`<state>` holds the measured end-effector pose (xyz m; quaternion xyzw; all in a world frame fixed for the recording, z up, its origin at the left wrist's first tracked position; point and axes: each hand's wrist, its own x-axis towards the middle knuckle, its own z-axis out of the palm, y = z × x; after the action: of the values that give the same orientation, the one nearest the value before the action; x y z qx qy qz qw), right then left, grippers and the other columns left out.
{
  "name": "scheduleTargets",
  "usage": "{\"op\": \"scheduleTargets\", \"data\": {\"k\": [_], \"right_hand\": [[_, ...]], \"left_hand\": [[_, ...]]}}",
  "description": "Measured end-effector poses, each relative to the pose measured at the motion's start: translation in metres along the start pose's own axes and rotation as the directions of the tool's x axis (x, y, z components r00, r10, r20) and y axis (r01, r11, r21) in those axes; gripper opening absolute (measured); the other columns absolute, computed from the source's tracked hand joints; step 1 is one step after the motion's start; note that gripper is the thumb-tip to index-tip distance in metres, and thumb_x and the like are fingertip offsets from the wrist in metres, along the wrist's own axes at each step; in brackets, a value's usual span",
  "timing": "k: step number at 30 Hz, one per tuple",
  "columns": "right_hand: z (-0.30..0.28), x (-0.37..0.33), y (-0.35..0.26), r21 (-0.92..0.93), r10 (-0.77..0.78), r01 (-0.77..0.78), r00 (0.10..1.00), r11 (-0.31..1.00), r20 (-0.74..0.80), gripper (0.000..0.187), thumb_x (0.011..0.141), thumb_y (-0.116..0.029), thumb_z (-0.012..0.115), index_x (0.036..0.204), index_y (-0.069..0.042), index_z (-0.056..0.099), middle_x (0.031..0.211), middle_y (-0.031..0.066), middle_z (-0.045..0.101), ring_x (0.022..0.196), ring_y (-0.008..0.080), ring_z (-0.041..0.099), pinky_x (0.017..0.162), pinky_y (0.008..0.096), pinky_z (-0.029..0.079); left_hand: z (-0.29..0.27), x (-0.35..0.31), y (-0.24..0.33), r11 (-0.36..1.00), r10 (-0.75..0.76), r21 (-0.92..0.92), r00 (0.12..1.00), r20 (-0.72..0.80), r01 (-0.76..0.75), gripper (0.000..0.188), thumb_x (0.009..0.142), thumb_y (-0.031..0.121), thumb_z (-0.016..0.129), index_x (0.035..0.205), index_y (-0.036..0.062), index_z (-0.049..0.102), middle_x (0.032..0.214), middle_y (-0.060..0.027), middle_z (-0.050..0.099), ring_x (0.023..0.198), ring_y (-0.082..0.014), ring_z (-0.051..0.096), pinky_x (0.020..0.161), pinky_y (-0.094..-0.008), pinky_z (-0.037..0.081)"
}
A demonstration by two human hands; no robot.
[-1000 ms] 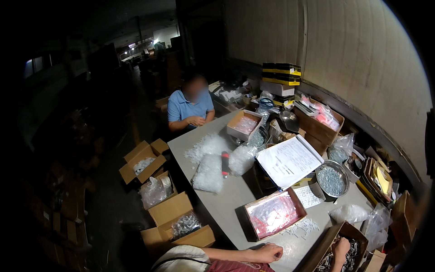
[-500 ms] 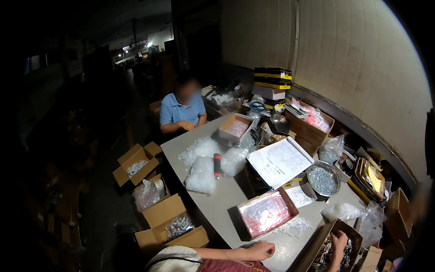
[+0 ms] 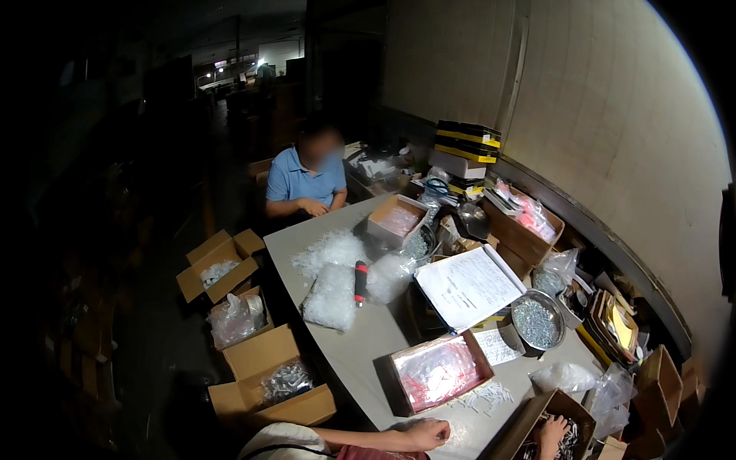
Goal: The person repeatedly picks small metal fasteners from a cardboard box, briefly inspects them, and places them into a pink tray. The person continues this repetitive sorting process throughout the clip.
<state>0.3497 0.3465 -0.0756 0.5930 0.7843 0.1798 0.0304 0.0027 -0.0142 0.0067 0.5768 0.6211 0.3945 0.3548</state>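
My left hand rests at the near edge of the table, its fingers curled closed; whatever lies inside them is hidden. Down in a cardboard box at the lower right is my right hand, its bent fingers among dark and shiny small metal parts. Those fingertips are partly hidden, and I cannot make out what they grip. Beyond my left hand stands an open box of clear plastic bags with red edges. Small white plastic plugs lie scattered between the two boxes.
A clipboard with paper and a metal bowl of screws stand mid-table. Plastic bags of white pieces and a red-black handle lie farther left. Open cartons stand beside the table. Across sits a person in a blue shirt.
My right hand has gone lower into the box of metal parts. My left hand stays closed by the table edge. The whole view has shifted slightly.
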Motion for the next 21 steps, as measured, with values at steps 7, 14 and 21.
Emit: {"op": "scheduleTargets", "data": {"k": [7,14,21], "right_hand": [[-0.008,0.000,-0.030,0.063,-0.101,0.106,0.992,0.992,-0.076,0.026,0.089,-0.024,0.058,0.091,-0.011,0.080,0.108,0.0125,0.068,0.114,0.0329,0.057,0.111,0.0579,0.030],[-0.073,-0.019,-0.045,0.154,-0.247,0.209,0.923,0.966,0.296,0.051,0.090,-0.029,0.066,0.135,-0.006,0.062,0.127,0.0214,0.067,0.129,0.0376,0.056,0.110,0.0568,0.040],[-0.061,-0.013,-0.045,0.707,-0.058,0.174,0.981,0.686,-0.185,0.025,0.072,-0.028,0.076,0.087,-0.007,0.078,0.074,0.0165,0.072,0.077,0.0382,0.070,0.092,0.0511,0.046]], "left_hand": [[0.024,0.008,-0.047,0.993,-0.103,0.067,0.978,0.183,0.092,0.022,0.083,0.028,0.071,0.100,0.0143,0.069,0.099,-0.0118,0.071,0.096,-0.0321,0.066,0.085,-0.0482,0.051],[0.037,0.020,-0.052,0.989,-0.066,0.145,0.953,0.297,0.023,0.018,0.085,0.026,0.069,0.100,0.0156,0.069,0.101,-0.0132,0.071,0.098,-0.0330,0.066,0.086,-0.0494,0.049],[0.033,0.014,-0.058,0.972,0.009,0.221,0.958,0.287,-0.075,0.023,0.085,0.024,0.070,0.106,0.0146,0.065,0.109,-0.0130,0.067,0.111,-0.0311,0.060,0.092,-0.0463,0.046]]}}
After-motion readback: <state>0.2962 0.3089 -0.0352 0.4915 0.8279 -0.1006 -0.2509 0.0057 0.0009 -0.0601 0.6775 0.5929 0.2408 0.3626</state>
